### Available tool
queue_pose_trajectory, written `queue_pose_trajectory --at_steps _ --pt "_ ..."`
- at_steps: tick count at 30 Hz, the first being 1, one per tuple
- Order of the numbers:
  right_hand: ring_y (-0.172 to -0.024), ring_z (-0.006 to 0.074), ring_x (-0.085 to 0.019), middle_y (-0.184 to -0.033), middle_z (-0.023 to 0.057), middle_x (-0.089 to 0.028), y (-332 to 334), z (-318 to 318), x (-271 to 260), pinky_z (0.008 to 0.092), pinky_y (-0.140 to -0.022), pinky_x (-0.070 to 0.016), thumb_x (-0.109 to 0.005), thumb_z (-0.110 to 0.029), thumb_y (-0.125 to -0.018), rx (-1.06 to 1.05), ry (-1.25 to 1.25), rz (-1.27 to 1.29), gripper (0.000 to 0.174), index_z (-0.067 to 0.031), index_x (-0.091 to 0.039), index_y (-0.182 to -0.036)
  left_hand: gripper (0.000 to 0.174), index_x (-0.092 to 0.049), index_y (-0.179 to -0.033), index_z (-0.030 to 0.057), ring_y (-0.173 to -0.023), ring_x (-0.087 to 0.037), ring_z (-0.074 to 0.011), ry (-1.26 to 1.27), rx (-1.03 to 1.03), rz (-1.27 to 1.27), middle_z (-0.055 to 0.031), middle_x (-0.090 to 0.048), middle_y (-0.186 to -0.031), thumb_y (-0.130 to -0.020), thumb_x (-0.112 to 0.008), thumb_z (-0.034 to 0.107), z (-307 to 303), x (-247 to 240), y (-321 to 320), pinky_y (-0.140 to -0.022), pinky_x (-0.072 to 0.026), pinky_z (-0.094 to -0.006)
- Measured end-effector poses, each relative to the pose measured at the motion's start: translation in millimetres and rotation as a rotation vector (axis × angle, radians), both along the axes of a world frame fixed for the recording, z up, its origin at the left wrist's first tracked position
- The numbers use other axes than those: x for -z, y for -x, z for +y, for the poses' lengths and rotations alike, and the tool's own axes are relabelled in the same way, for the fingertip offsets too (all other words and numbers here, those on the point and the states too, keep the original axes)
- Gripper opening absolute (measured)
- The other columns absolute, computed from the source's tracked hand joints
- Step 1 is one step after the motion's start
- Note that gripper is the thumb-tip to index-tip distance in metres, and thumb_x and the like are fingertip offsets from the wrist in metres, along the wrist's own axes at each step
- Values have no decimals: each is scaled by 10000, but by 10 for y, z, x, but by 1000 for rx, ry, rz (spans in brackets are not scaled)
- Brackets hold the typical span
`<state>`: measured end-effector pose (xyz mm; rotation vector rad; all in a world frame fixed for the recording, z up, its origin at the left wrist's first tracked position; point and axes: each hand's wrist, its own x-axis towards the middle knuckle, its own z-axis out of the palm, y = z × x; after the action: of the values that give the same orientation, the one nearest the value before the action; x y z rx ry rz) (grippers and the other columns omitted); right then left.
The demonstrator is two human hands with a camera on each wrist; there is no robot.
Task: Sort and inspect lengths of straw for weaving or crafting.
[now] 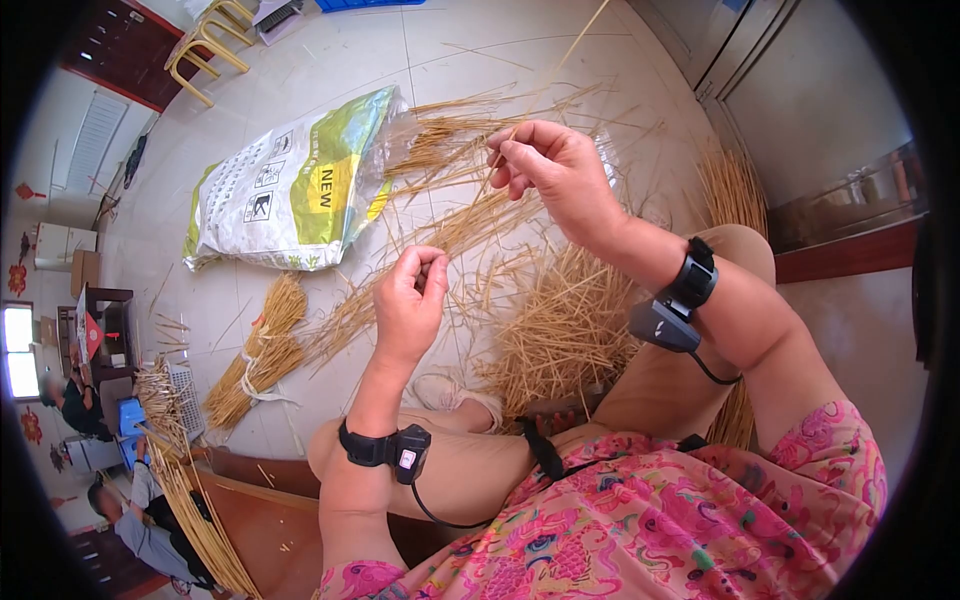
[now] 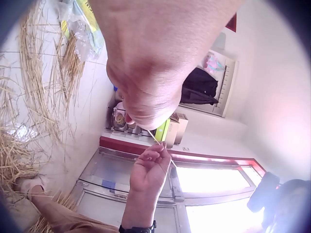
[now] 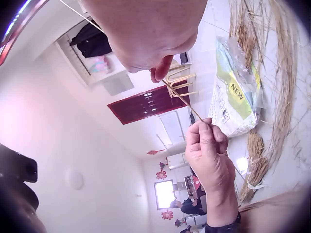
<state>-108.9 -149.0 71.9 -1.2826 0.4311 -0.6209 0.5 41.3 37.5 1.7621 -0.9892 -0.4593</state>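
Observation:
A single thin straw stalk (image 3: 187,104) runs between my two hands in the right wrist view. My left hand (image 1: 408,305) pinches one end of it between thumb and curled fingers. Higher up and to the right, my right hand (image 1: 560,175) grips the stalk with thumb and fingertips. Past that hand, the stalk's far part (image 1: 584,32) extends up toward the top of the head view. Loose stalks (image 1: 455,225) lie on the floor beneath both hands. A heap of cut straw (image 1: 565,330) sits between the person's legs.
A white and green plastic bag (image 1: 265,190) lies on the tiles, more stalks (image 1: 440,140) at its mouth. Left of the hands is a tied straw bundle (image 1: 265,350). Straw (image 1: 735,185) stands by the metal door at right. Two people (image 1: 145,520) are at far left.

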Motion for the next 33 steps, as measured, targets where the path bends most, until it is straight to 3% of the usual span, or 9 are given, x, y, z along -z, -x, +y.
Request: queue_pose_trajectory --at_steps 6,12,33 --pt "-779 126 -637 -874 85 -638 -26 34 -5 240 -680 -526 -500 -135 -942 -35 -90 -95 230 40 -584 -1066 87 -565 -875 5 -539 -504 -61 -12 44 73 -15 -554 -610 -904 -535 82 9 14 -24 -502 -397 -215" --pt "-806 119 -625 -924 84 -628 -21 5 16 231 -703 -518 -469 -127 -955 -126 -179 -181 231 36 -576 -1079 96 -556 -878 7 -546 -507 -60 -5 82 107 -14 -551 -600 -918 -506 78 10 1 -25 -515 -398 -211" --pt "-780 143 -632 -885 107 -615 -1 -1 -54 237 -681 -535 -477 -106 -939 -117 -232 -124 220 74 -580 -1013 121 -551 -866 5 -529 -508 -72 -36 126 121 -24 -546 -574 -924 -485 88 23 -34 -18 -511 -412 -223"
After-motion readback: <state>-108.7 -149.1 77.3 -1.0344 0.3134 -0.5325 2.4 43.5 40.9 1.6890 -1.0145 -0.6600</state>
